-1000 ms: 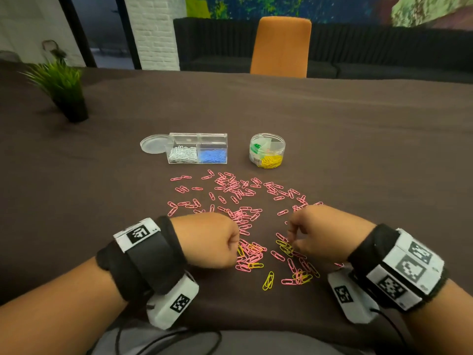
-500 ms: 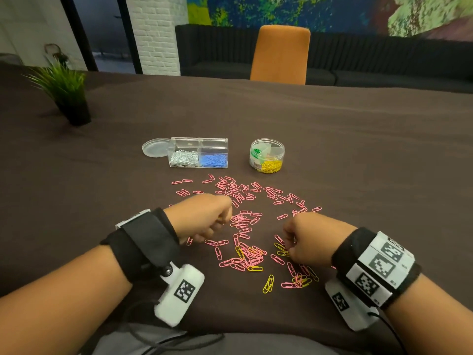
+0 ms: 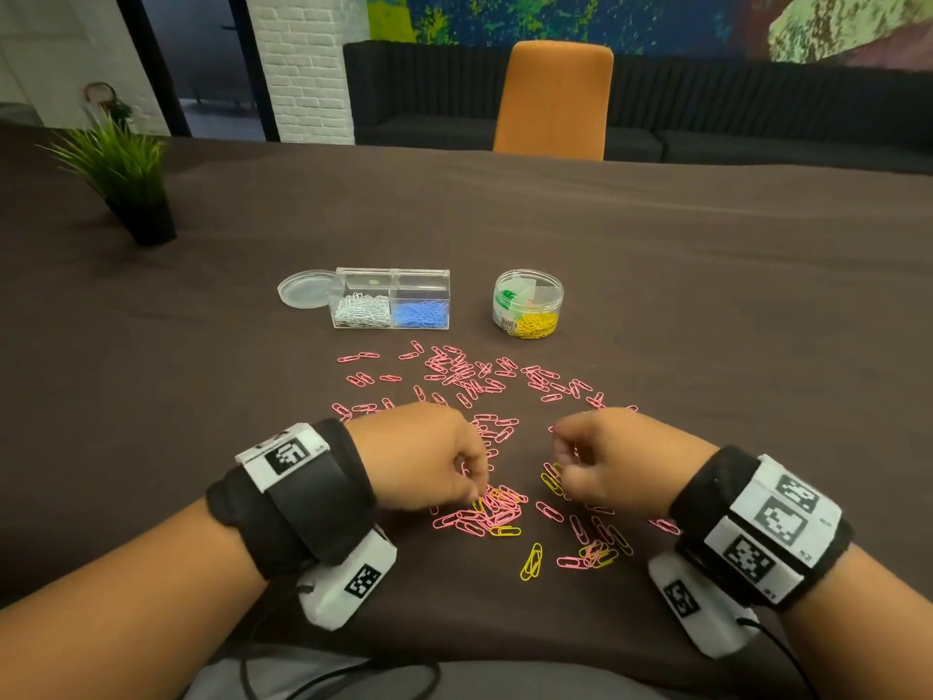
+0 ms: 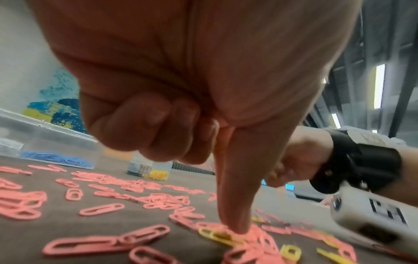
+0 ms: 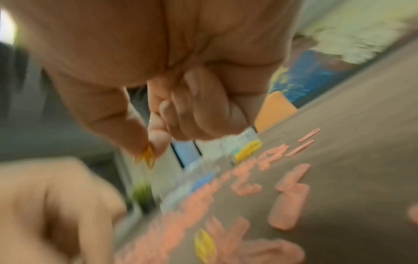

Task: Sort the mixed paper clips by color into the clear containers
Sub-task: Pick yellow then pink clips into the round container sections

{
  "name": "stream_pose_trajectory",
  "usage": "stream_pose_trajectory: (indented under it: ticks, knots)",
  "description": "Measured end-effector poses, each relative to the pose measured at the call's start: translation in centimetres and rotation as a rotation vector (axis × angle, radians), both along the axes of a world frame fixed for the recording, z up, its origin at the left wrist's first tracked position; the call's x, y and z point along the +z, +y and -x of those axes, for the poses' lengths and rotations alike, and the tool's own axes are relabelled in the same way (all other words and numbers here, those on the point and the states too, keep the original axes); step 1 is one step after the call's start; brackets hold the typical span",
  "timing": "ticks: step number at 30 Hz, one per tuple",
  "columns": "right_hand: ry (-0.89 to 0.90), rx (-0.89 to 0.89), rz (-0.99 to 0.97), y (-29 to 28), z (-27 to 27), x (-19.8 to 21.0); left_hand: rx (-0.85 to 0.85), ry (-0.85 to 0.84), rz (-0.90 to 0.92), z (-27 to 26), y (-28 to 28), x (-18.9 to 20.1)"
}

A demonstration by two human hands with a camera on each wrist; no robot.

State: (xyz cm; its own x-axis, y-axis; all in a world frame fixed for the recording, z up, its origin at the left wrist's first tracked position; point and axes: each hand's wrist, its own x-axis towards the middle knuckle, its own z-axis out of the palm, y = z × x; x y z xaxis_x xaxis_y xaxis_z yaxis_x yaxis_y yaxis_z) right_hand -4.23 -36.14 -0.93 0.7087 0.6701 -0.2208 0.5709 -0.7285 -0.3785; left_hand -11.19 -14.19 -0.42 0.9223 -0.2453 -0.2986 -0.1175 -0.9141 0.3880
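- The table has a dark brown cloth over its whole top.
- A clear rectangular box with two compartments stands on the cloth; the left one holds white clips, the right one blue clips.
- A round clear lid lies flat, touching the left end of this box.
- To the right of the box, apart from it, stands a round clear tub with yellow and green clips inside.
- In front of the box, nearer to the person, many pink paper clips lie scattered, with some yellow paper clips mixed in at the near edge.
- Far to the left of the box, a small potted grass plant stands upright.
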Motion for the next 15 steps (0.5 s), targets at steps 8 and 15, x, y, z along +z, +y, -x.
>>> stream_pose_trajectory:
  ticks: [8,15]
  knots:
    - [1.029,-0.346,-1.157,-2.6,-1.2,-0.3,-0.089,-0.145,-0.289,-0.2,-1.0,-0.3]
    - [1.006,-0.520,-1.125,-1.6,-1.7,-0.8,-0.005,-0.190,-0.070,-0.3,0.4,-0.4]
